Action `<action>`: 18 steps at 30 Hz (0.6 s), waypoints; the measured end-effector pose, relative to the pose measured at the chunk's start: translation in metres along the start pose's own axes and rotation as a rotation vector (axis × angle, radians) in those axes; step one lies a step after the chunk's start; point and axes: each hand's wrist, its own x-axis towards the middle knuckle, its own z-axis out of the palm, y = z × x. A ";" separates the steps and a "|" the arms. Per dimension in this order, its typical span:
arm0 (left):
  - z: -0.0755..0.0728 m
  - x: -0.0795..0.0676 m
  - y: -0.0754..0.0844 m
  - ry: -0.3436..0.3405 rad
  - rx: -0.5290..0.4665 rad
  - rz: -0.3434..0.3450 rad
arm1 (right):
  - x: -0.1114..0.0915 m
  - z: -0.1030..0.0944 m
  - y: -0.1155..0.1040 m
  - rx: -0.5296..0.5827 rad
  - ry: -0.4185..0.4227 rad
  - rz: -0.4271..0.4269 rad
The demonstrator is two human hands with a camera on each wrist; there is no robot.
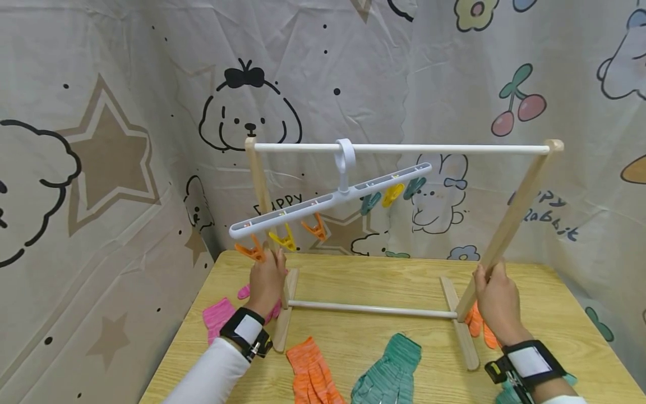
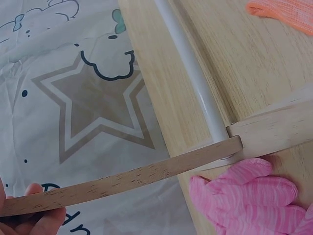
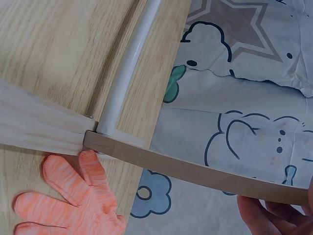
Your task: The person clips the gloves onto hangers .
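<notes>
A small drying rack [image 1: 404,148] with wooden side posts and white bars stands on the table. My left hand [image 1: 267,278] grips its left post, and my right hand [image 1: 497,300] grips the right post [image 1: 520,216]. In the left wrist view, the fingers [image 2: 46,223] curl around the wooden post [image 2: 122,181]. The right wrist view has fingers [image 3: 264,215] around the other post [image 3: 195,171]. From the top bar hangs a white hanger [image 1: 343,193], tilted, carrying orange [image 1: 315,229], yellow [image 1: 392,194] and teal clothespins [image 1: 370,202].
On the wooden table [image 1: 363,280] lie a pink glove [image 1: 218,317] at left, an orange glove [image 1: 310,370] and a teal glove [image 1: 391,370] in front. Another orange glove [image 1: 489,334] lies by the right foot [image 1: 466,342]. A printed curtain [image 1: 363,67] stands behind.
</notes>
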 end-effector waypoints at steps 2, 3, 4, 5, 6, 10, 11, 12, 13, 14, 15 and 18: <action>0.000 -0.001 0.000 0.012 0.001 0.013 | -0.001 0.000 0.000 0.001 -0.003 0.001; 0.001 -0.001 0.000 0.024 0.002 0.026 | -0.001 0.000 0.000 0.002 -0.006 0.003; 0.001 -0.002 0.000 0.038 0.004 0.041 | -0.001 0.000 0.000 0.002 -0.006 0.001; 0.002 -0.002 -0.001 0.048 0.005 0.053 | -0.002 -0.001 0.000 0.002 -0.006 0.001; 0.002 -0.002 -0.001 0.057 0.008 0.064 | -0.002 -0.001 0.000 0.003 -0.008 0.001; 0.002 -0.002 -0.001 0.059 0.016 0.071 | -0.001 -0.001 0.000 0.007 -0.009 -0.006; 0.002 -0.002 0.000 0.051 0.016 0.063 | -0.001 -0.001 0.000 0.007 -0.010 -0.005; 0.001 -0.002 0.000 0.044 0.019 0.054 | -0.001 -0.001 0.000 0.008 -0.011 -0.004; 0.001 -0.001 0.000 0.035 0.021 0.045 | -0.001 -0.001 0.000 0.009 -0.012 -0.003; 0.001 -0.001 0.000 0.027 0.022 0.036 | -0.001 -0.001 0.000 0.009 -0.014 0.000; 0.000 -0.001 0.000 0.021 0.022 0.029 | -0.001 -0.001 -0.001 0.011 -0.017 0.005; 0.000 0.000 0.000 0.013 0.021 0.020 | -0.001 -0.001 -0.001 0.010 -0.021 0.016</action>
